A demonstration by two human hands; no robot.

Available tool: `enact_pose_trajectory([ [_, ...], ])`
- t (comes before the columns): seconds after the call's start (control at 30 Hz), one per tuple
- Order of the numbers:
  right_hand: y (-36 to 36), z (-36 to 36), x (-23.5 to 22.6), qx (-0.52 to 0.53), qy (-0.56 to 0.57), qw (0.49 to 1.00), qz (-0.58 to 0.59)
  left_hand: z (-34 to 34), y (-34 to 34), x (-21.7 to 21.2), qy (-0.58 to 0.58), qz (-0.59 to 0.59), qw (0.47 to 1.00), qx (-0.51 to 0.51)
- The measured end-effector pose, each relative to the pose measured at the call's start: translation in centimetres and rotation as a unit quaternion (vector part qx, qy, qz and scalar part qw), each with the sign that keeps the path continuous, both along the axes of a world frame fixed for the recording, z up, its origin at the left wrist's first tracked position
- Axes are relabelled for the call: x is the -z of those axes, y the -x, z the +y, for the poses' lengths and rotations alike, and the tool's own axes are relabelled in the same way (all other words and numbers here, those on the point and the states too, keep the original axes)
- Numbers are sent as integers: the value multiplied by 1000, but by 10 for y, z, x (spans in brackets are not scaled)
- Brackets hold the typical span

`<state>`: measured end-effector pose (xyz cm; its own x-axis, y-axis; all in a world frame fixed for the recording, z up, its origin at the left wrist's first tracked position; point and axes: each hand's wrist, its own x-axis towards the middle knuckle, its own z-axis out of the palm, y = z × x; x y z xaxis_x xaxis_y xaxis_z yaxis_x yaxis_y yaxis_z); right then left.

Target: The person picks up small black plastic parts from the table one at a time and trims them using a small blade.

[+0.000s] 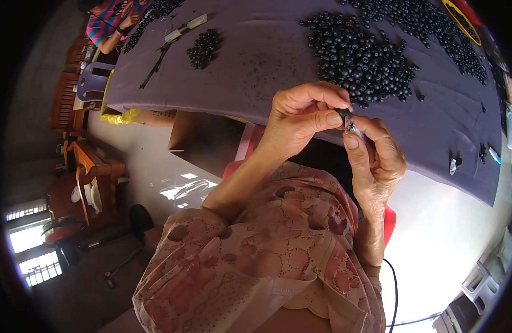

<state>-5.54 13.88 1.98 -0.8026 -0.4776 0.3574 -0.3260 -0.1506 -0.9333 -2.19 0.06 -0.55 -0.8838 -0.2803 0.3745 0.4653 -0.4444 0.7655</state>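
My left hand point(300, 119) pinches a small black part point(342, 112) between thumb and fingertips, just in front of the table edge. My right hand point(378, 158) meets it from the right, its thumb and fingers closed on a small shiny, whitish tool point(352, 127). The tool's tip touches or nearly touches the black part; its exact kind is too small to make out. Just beyond my hands, a big pile of small round black parts point(359, 58) with holes lies on the purple tablecloth point(256, 89).
A smaller pile of black parts point(204, 49) lies left, beside a pale-handled tool point(186, 28). A yellow-rimmed container point(461, 22) stands far right. Small scraps point(453, 165) lie near the right edge. Another person's hand point(129, 22) is at the far left corner. A cardboard box point(203, 141) stands below the table.
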Motion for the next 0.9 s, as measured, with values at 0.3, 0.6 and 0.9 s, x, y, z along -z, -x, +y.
enact_pose_trajectory([
  [0.3,1,-2,3,-13,12,1000,-12,3,-1,1,17,28,999,-34],
  [0.6,2,-4,7,-33,33,999,-21,4,-5,-5,70,47,992,-89],
  [0.9,-1,-8,4,-35,40,995,-84,-2,-5,2,78,47,992,-92],
])
